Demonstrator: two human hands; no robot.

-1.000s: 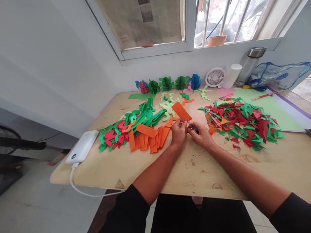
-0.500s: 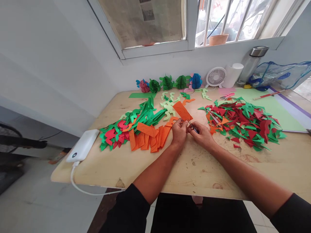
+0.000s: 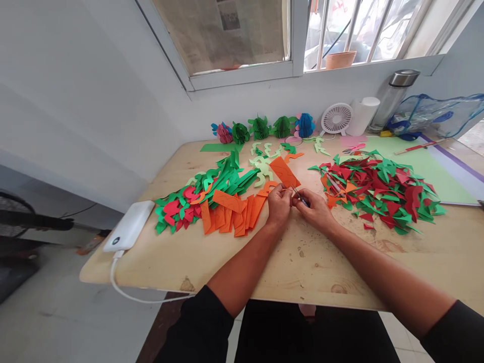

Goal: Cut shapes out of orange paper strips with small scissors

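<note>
Your left hand (image 3: 279, 204) pinches an orange paper piece (image 3: 284, 172) that sticks up and away from your fingers. Your right hand (image 3: 314, 210) is closed around small scissors (image 3: 298, 196), their tips touching the paper's near edge. Both hands rest mid-counter (image 3: 310, 262). Just left lies a row of orange strips (image 3: 230, 214) beside green and red cutouts (image 3: 189, 201). To the right sits a scrap heap (image 3: 378, 194). A white power bank (image 3: 129, 226) lies at the left edge.
</note>
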